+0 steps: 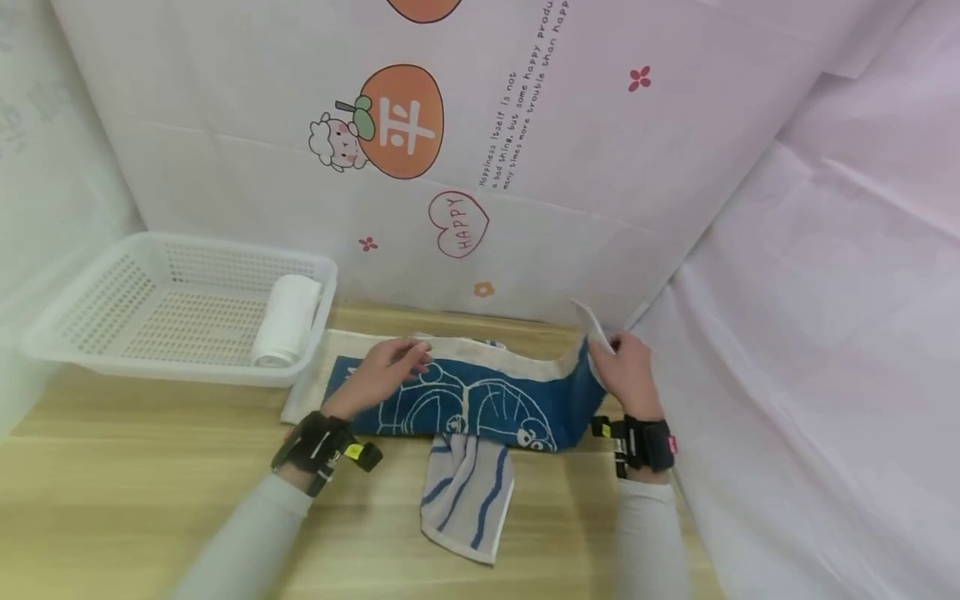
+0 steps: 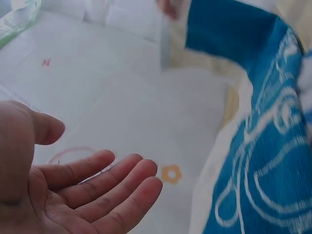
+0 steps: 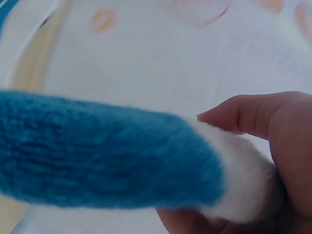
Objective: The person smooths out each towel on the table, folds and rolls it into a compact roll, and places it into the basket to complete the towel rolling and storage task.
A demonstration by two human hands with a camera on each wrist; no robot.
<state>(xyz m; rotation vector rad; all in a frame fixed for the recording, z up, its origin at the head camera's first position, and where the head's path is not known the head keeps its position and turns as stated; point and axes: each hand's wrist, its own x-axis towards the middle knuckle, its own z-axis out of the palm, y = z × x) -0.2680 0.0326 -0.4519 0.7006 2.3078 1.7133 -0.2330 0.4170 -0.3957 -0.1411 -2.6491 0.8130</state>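
A blue towel with white line drawings and a white border lies lengthwise across the table, its right end lifted. My right hand grips that raised end; in the right wrist view the thumb and fingers pinch the white edge. Above the towel's left part hovers my left hand. The left wrist view shows its fingers loosely extended, with nothing held, apart from the cloth. From under the blue towel a white towel with blue wavy stripes sticks out toward the front.
At the left stands a white plastic basket with a rolled white towel in it. Behind the wooden table rises a white printed sheet. Another white sheet hangs along the right side.
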